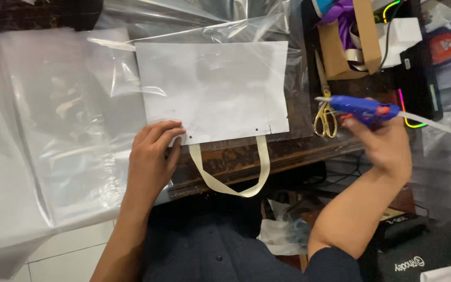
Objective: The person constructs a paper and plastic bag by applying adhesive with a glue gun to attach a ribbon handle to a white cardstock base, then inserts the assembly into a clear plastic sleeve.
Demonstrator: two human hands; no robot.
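My left hand presses flat on the white sheet at its 7 o'clock corner, my right hand grips the glue gun at 3 o'clock — hot glue could drip on the plastic — or the ribbon could slip.

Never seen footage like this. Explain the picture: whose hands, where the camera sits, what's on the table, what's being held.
There is no machine here. A person wears a camera on the head, so the one picture looks down at their own two bare hands. The left hand presses flat on the lower left corner of a white sheet with a cream ribbon loop hanging from its lower edge like a bag handle. The right hand has its grip on a blue glue gun, raised off to the right. Clear plastic film covers the table. Gold scissors lie right of the sheet.
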